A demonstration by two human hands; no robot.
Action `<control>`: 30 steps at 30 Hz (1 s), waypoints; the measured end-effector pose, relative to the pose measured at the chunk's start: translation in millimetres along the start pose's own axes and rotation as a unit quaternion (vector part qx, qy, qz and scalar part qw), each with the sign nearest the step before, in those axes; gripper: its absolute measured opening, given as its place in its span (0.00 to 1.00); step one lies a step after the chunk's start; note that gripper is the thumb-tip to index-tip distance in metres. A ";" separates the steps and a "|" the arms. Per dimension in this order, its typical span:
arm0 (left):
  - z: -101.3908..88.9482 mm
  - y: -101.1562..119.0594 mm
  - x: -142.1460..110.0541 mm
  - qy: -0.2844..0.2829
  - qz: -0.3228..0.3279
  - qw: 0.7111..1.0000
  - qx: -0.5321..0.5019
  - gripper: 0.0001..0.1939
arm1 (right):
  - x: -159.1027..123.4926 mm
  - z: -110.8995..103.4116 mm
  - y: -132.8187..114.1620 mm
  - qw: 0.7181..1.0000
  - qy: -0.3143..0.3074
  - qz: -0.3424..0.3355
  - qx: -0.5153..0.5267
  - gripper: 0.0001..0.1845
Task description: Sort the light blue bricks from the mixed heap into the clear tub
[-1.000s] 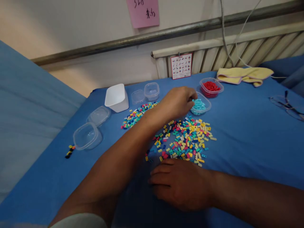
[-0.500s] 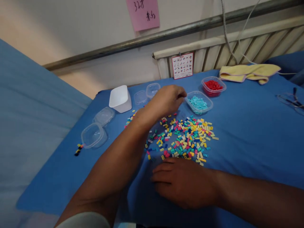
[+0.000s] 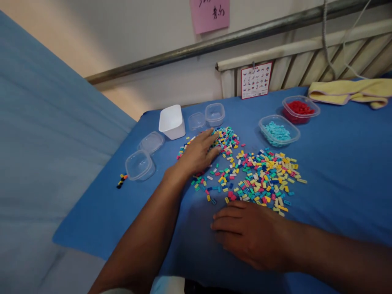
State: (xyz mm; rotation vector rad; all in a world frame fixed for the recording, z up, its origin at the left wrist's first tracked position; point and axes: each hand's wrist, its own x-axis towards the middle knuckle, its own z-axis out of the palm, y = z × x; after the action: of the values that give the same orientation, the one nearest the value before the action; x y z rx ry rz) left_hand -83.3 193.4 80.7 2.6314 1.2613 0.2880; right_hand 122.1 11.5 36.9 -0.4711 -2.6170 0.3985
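Observation:
My left hand (image 3: 200, 153) is over the farther pile of small colourful building bricks (image 3: 227, 139), palm down, fingers spread and partly covering them. Nothing shows in its grasp. My right hand (image 3: 249, 234) lies palm down on the blue cloth, fingers stretched out to the left, at the near edge of a larger loose pile of bricks (image 3: 263, 175). These are mostly yellow, teal, pink and dark blue. Behind this pile, a clear tub (image 3: 279, 130) holds light blue pieces, and another clear tub (image 3: 300, 109) holds red ones.
A white bin (image 3: 172, 122) stands at the back left. A small clear tub (image 3: 214, 115) and lid (image 3: 197, 121) are beside it. Farther left are a clear tub (image 3: 140, 165), a lid (image 3: 152, 142) and a small black-orange object (image 3: 121, 181). A yellow cloth (image 3: 346, 92) lies back right.
My left hand has moved back and left from beside the light blue tub to the farther pile, and its fingers have spread. My right hand stays by the near pile. The view has shifted left.

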 end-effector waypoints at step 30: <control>21.3 33.7 -9.4 -0.105 -0.017 0.987 0.122 0.44 | 4.8 -7.2 1.6 1.000 -0.025 -0.002 0.009 0.14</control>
State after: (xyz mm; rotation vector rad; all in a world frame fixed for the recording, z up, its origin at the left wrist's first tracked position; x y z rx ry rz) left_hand -58.3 163.2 68.6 2.7453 1.3419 -0.1586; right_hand 121.9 16.2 44.4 -0.4543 -2.6597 0.4381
